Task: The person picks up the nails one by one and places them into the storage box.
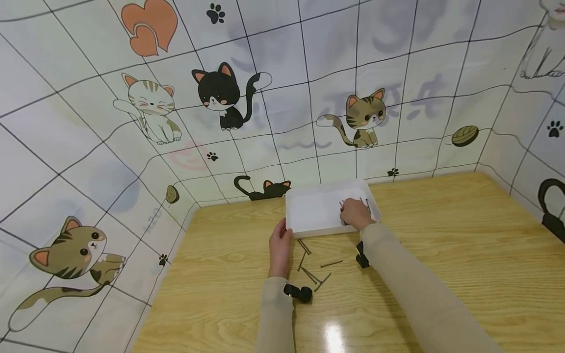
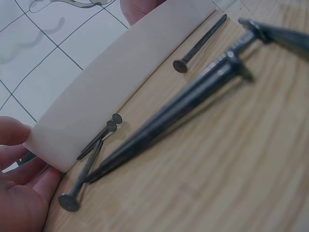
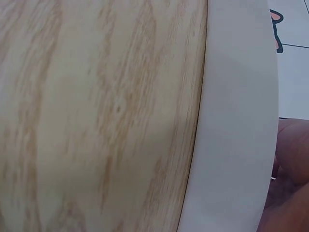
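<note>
A shallow white tray [image 1: 309, 208] stands on the table against the wall. My left hand [image 1: 280, 247] holds its near left corner; in the left wrist view, fingers [image 2: 29, 186] bend around that corner. My right hand [image 1: 355, 214] is inside the tray on its right side, fingers curled down, with a nail showing at the fingertips. Its grip is partly hidden; the right wrist view shows only part of the hand [image 3: 292, 169] behind the tray wall [image 3: 234, 121]. More nails [image 1: 368, 205] lie by it in the tray. Several dark nails [image 1: 331, 264] lie loose before the tray.
The wooden table [image 1: 441, 235] extends to both sides and toward me. Walls with a cat-and-grid print [image 1: 282, 108] rise behind and on both sides. A black wrist camera [image 1: 299, 292] sits on the left sleeve, another [image 1: 362, 255] on the right.
</note>
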Demonstrator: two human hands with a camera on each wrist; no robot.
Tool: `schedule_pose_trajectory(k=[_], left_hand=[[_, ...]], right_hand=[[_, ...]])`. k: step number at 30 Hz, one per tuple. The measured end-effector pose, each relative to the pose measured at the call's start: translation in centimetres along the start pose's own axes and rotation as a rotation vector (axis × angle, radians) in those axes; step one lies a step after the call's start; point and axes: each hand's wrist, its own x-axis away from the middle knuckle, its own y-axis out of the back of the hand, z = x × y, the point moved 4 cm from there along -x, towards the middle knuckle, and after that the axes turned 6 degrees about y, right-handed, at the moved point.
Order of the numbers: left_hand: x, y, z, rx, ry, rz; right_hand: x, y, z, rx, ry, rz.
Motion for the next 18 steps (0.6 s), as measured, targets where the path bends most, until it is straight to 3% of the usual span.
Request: schedule_pose_trajectory(k=[18], left_hand=[[0.06, 0.08, -0.03, 0.015, -0.009, 0.010]], right_hand=[[0.69, 0.23, 0.20, -0.031, 0.032, -0.016]])
